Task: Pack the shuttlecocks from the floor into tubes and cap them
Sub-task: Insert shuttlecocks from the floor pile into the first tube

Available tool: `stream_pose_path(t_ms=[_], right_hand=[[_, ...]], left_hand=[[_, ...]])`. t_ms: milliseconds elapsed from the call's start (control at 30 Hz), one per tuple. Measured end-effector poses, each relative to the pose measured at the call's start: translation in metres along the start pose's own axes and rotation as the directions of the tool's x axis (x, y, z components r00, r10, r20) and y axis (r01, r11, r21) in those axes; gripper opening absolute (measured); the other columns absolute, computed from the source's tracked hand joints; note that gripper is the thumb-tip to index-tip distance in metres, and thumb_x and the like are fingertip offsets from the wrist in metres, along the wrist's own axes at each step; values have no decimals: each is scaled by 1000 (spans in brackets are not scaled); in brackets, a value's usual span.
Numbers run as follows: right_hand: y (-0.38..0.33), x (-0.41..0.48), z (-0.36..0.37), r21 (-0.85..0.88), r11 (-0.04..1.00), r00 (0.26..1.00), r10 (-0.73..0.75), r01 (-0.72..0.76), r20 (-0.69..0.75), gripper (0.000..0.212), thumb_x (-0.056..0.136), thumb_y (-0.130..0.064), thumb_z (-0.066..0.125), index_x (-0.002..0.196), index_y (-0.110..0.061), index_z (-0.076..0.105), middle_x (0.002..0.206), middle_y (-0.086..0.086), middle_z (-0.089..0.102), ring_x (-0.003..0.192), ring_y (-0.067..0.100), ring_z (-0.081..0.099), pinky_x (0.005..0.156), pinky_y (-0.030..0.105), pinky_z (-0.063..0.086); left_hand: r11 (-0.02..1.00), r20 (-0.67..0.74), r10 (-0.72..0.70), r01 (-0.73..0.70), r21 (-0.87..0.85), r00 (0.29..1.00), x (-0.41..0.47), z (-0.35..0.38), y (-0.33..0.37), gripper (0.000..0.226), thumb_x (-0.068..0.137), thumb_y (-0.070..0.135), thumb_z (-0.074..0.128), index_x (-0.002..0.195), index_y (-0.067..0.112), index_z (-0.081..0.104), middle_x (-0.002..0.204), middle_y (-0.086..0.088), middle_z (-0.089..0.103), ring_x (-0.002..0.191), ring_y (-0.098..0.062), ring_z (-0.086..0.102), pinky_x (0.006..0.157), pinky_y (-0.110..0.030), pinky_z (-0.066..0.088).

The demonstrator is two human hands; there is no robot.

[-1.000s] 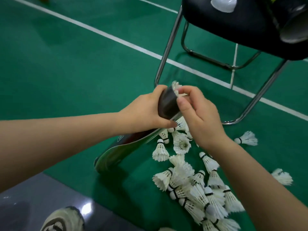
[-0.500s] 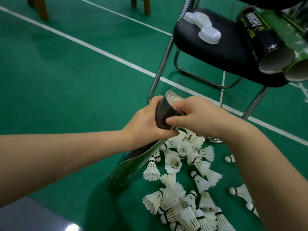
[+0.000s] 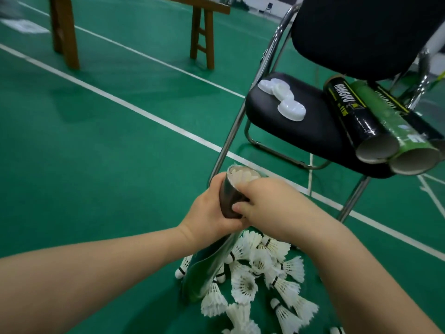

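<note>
- A person's left hand (image 3: 207, 213), in the centre of the frame, grips a long glossy dark-and-green cardboard shuttlecock tube (image 3: 227, 198) just below its open top; the fingers are wrapped round the far side, out of sight, and the thumb lies across the near side.
- The tube slants from the hands down towards the lower centre, and its bottom end sits among the shuttlecocks on the floor.
- The right hand (image 3: 267, 208) is curled over the near edge of the tube's mouth, its thumb (image 3: 237, 209) pressed against the tube's side.
- White feathers of a packed shuttlecock (image 3: 243, 175) show inside the open mouth, just below the rim.
- A loose pile of white feather shuttlecocks (image 3: 260, 273) lies on the green court floor (image 3: 120, 145) at the lower centre and lower right, beneath both forearms.
- A black padded chair with chrome legs (image 3: 313, 131) stands at the upper right.
- On its seat lie several white plastic tube caps (image 3: 286, 102), overlapping one another.
- Beside them three open tubes lie side by side, mouths towards the viewer: a black tube (image 3: 354, 116), a green tube (image 3: 390, 126) and a second black tube (image 3: 421, 121).
- Brown wooden legs (image 3: 65, 32) stand at the upper left.
</note>
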State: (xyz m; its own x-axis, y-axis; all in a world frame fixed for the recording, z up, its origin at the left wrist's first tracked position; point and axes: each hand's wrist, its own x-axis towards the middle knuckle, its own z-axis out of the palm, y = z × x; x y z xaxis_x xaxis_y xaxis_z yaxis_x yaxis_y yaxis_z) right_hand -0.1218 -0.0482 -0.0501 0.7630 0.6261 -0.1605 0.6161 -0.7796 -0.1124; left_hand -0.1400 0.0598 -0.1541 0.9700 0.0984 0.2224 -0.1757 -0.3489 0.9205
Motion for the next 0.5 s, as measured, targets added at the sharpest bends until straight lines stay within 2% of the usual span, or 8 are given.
stream_pose_path(t_ms=[133,233,400,500], right_hand=[[2,5,6,-20,998,998,59,-59,0,15,94,-32,46,106,-25,52,103,7,58,94,29,53,75,34,44],[3,9,8,-75,997,1000,18,-20,-25,16,94,-26,45,105,-28,56,101,6,61,92,28,52,76,34,45],[14,28,2,-7,996,996,88,-89,-24,24,93,-28,44,116,-26,53,108,9,60,97,30,52,83,37,47],[17,37,1,3,998,997,62,-61,-47,29,92,-25,45,120,-25,48,109,8,59,96,31,54,83,36,48]], left_hand=[[1000,-2,3,-3,24,1000,6,-1,-4,71,46,56,52,112,45,26,101,9,59,91,-15,58,75,-23,42],[999,-14,11,-10,51,1000,15,-2,-5,85,46,56,49,126,36,29,102,7,58,91,-17,57,74,-22,41],[995,-25,17,-14,95,1000,34,1,-7,83,57,44,59,133,28,29,98,8,54,87,-15,54,69,-17,36],[993,-68,-1,9,114,998,42,2,-11,82,57,41,60,132,24,31,98,6,55,85,-18,54,68,-22,36]])
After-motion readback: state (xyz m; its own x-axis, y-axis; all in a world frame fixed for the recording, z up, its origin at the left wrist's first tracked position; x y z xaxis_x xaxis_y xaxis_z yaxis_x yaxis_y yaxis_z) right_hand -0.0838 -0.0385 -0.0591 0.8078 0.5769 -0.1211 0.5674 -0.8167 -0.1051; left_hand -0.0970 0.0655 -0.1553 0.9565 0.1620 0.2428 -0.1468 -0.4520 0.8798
